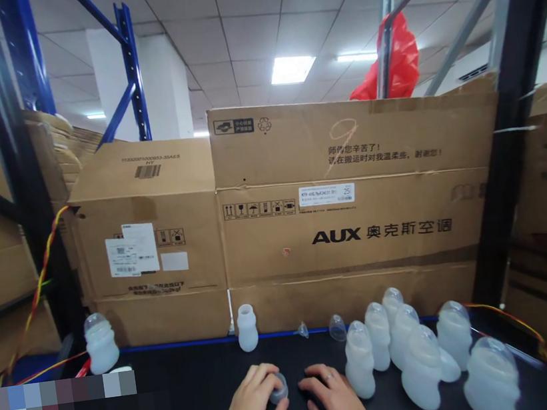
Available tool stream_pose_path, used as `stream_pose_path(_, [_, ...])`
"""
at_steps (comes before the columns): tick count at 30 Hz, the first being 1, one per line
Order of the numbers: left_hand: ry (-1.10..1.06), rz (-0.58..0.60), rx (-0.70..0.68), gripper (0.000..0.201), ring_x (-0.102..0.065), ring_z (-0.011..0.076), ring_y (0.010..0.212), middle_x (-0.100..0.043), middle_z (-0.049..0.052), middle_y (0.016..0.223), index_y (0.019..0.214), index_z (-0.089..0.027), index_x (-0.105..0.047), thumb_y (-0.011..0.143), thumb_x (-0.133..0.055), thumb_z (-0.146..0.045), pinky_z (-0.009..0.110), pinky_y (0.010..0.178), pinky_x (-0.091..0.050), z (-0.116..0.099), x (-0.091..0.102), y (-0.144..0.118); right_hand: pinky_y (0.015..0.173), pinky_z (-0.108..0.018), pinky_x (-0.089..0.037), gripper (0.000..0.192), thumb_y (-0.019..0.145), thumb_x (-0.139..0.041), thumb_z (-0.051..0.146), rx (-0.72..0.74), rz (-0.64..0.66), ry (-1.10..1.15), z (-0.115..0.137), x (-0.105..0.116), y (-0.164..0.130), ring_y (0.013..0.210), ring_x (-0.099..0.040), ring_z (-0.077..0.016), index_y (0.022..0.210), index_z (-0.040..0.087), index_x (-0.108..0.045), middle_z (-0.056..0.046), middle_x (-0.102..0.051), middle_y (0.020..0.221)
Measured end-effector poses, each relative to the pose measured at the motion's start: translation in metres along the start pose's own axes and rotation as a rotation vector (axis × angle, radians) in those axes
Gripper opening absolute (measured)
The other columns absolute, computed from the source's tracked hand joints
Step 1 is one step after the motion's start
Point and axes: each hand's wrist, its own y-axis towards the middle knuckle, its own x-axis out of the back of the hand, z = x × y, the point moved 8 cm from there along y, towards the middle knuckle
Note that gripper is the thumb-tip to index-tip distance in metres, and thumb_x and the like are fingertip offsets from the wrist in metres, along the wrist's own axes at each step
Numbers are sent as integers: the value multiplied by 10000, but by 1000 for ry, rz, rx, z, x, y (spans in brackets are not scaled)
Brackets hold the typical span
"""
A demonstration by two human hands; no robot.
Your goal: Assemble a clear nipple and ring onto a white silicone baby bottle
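Observation:
My left hand [257,405] has its thumb and fingers closed around a small translucent bottle collar ring [279,388], low over the black tabletop. Just to its right, my right hand [336,404] lies palm down on the surface with fingers stretched out, holding nothing visible. Beyond the hands stands an uncapped frosted baby bottle [247,329], upright. A clear bottle nipple [303,330] sits to its right, followed by a clear dome cap [337,328]. Close by my right hand stands a capped baby bottle [359,362].
Several more capped bottles [421,374] crowd the right side, and one bottle [101,343] stands at far left. Large cardboard boxes [270,259] wall off the back of the black table [179,406]. Dark rack posts [489,123] rise at both sides. Pixel blocks mask the lower left corner.

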Motion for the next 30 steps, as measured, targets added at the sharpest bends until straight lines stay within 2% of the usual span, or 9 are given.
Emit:
stream_pose_path(3, [13,-11,-24,156,-676,219,1129,-688,31,1214,956,-262,-629,879,-615,-127,360,987,-559,3,-4,-1,1175,-428,-491,452,895,-546,139,-38,70,-17,-4,-6,0,1351,-594,-280,1288,268,-729,-104,-632,1427])
stream_pose_path(8, [30,-40,-40,164,-675,218,1142,-688,37,1231,979,-269,-639,886,-616,-136,352,997,-558,13,-9,1,1180,-425,-481,460,883,-563,144,-18,29,24,-6,-3,3,1355,-585,-276,1278,304,-735,-89,-629,1428])
stream_pose_path(12, [42,-29,-50,173,-694,234,1095,-709,48,1195,939,-258,-646,839,-651,-117,351,959,-571,11,-10,3,1184,-427,-484,504,840,-586,134,-51,82,32,-5,-6,3,1346,-597,-284,1297,284,-734,-97,-637,1422])
stream_pose_path(14, [37,-35,-40,159,-679,230,1131,-698,52,1223,966,-259,-643,877,-626,-128,352,994,-557,5,-6,2,1228,-428,-452,567,891,-558,174,-68,48,48,-1,-1,3,1403,-559,-275,1451,233,-631,-129,-575,1499])
stream_pose_path(16, [32,-31,-19,145,-666,226,1140,-687,49,1236,989,-262,-635,912,-597,-145,359,1010,-546,-2,-1,2,1281,-445,-395,625,968,-495,232,-122,-18,56,-2,5,4,1506,-464,-273,1586,144,-465,-182,-435,1618])
stream_pose_path(18, [30,-16,2,140,-662,234,1124,-686,46,1223,978,-257,-628,907,-593,-142,377,1000,-544,-9,2,3,1312,-470,-348,642,1014,-442,266,-183,-58,41,-6,7,5,1580,-366,-280,1626,83,-374,-215,-286,1700])
stream_pose_path(20, [27,-3,8,134,-658,241,1120,-687,45,1215,965,-250,-624,900,-592,-138,392,996,-541,-15,3,3,1313,-486,-347,626,1024,-434,275,-201,-84,17,-9,5,6,1595,-345,-291,1618,84,-389,-212,-234,1726])
stream_pose_path(24, [24,14,10,108,-642,235,1135,-673,46,1220,983,-249,-621,943,-557,-170,401,1021,-530,-19,4,2,1282,-518,-389,599,1030,-463,338,-204,-152,9,-12,7,13,1561,-410,-313,1595,141,-455,-179,-295,1718])
stream_pose_path(30, [44,43,26,114,-631,239,1155,-666,51,1240,989,-247,-612,939,-554,-163,406,1034,-528,-19,4,3,1258,-522,-412,588,1062,-429,424,-254,-137,68,-12,13,25,1509,-481,-314,1593,176,-480,-124,-305,1726])
